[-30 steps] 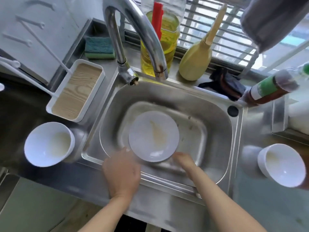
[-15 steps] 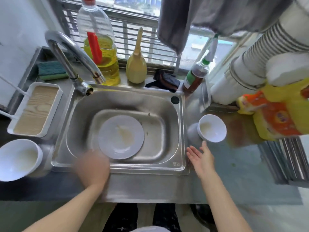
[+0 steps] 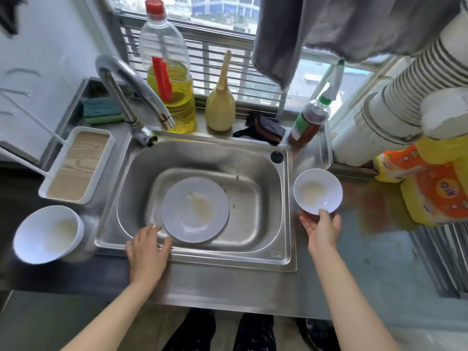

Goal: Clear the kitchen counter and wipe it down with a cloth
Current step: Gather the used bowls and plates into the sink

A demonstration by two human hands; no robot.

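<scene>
**Right hand takes the small bowl beside the sink**

The right hand [image 3: 321, 228] grips the near rim of a small white bowl [image 3: 317, 190] on the desk [image 3: 354, 252] just right of the sink [image 3: 281, 254]; its fingers [image 3: 323, 214] close on the rim, thumb over the edge, the rest underneath. Whether the bowl is lifted or resting on the desk cannot be told.

The left hand [image 3: 148, 247] lies on the sink's front edge with its fingers [image 3: 147, 230] loosely spread and holding nothing, the tips just beside a soiled white plate [image 3: 195, 209] lying flat in the basin.

Well left of those fingers, a second white bowl [image 3: 48, 234] sits on the desk, and beyond it a white tray [image 3: 77, 164] with a wood-grain inner surface. Beyond the plate, along the window ledge, stand an oil bottle [image 3: 168, 79], a beige squeeze bottle [image 3: 219, 103] and a dark sauce bottle [image 3: 309, 120], with a dark cloth [image 3: 263, 127] between the last two. A green sponge [image 3: 101, 110] lies behind the tap [image 3: 131, 89].
</scene>
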